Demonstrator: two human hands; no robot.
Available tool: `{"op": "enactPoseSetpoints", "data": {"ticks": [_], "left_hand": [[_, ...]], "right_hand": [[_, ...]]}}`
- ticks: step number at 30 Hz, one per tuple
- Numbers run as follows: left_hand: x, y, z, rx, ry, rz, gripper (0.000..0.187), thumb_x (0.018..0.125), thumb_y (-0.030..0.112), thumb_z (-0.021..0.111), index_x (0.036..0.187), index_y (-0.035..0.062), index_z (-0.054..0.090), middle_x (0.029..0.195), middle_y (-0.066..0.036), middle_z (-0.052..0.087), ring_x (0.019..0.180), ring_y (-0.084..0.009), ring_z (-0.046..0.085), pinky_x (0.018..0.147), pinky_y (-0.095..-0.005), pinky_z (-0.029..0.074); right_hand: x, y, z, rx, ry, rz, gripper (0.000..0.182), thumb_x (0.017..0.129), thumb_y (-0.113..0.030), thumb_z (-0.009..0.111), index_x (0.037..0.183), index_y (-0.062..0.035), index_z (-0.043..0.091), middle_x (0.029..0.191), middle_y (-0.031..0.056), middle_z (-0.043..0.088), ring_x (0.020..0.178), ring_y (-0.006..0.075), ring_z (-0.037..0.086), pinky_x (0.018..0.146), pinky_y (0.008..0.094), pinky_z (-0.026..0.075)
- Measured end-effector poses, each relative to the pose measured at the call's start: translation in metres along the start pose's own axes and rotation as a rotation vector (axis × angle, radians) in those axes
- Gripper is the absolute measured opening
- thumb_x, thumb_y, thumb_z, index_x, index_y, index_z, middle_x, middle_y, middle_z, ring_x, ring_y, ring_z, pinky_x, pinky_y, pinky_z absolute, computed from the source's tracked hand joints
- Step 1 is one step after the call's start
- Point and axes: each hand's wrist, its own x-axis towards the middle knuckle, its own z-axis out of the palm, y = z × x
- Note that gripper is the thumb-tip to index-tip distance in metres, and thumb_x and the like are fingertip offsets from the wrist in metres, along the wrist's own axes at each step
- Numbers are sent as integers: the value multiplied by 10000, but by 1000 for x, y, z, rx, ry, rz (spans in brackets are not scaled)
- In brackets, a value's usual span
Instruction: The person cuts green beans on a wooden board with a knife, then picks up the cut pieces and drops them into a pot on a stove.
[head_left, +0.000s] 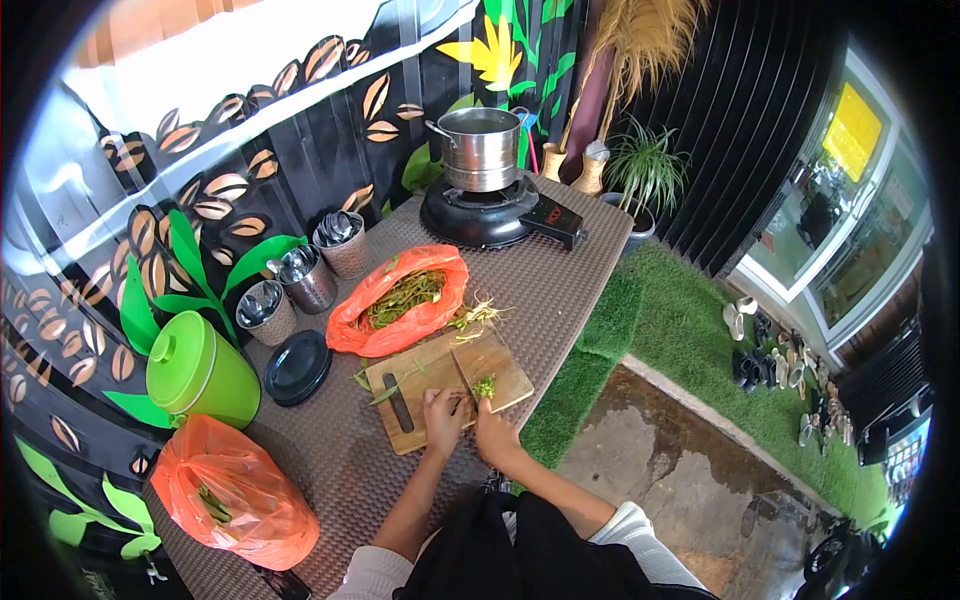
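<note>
A wooden cutting board (430,372) lies at the table's near edge. Over it, my right hand (494,436) is closed around what looks like a knife (462,372), its thin blade pointing away from me. Chopped greens (484,386) sit right of the blade. My left hand (442,420) is beside the right, fingers curled in a pinch; what they hold is too small to make out. Beyond the board, an opened orange plastic bag (350,318) is full of green stalks (412,297). Pale-rooted stalks (478,316) lie between bag and board.
A steel pot (480,150) stands on a black portable stove (478,222) at the far end. Along the wall are several cutlery holders (310,290), black plates (298,366) and a green lidded bucket (205,370). Another orange bag (235,490) sits near left.
</note>
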Motion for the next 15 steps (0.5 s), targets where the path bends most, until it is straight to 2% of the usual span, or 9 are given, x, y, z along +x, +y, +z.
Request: {"op": "enactPoseSetpoints", "data": {"ticks": [3,6,9,11,15], "left_hand": [[-2,-2,0,49,8,46,168,754,-38,684,912,13,656,845,-106,603,845,-222,614,767,-311,483],[-3,-5,1,17,7,46,162,759,-36,681,911,8,650,843,-106,601,841,-216,617,766,-306,486],[-3,-8,0,-14,-5,33,156,760,-36,681,905,7,647,842,-107,600,834,-212,618,762,-302,488],[-4,-6,1,-68,8,-45,116,762,0,682,873,22,657,846,-104,624,868,-256,559,788,-356,451],[-4,-1,-2,-70,8,-75,115,764,10,685,875,26,659,844,-111,628,869,-266,567,793,-361,450]], "right_hand": [[7,1,6,-12,-1,12,231,920,-159,446,1094,-18,386,874,266,655,861,427,654,729,506,527],[18,13,-4,111,49,-78,322,919,-163,464,1153,26,351,840,304,633,816,458,638,697,542,508],[11,12,-9,119,-13,-99,312,926,-177,455,1151,16,358,833,294,638,831,454,639,702,541,509],[-2,3,-1,32,32,-21,301,934,-198,450,1138,6,365,798,277,645,792,434,651,673,534,516],[3,-1,17,-45,78,-5,206,911,-137,452,1076,-26,396,774,239,662,737,387,676,628,474,545]]}}
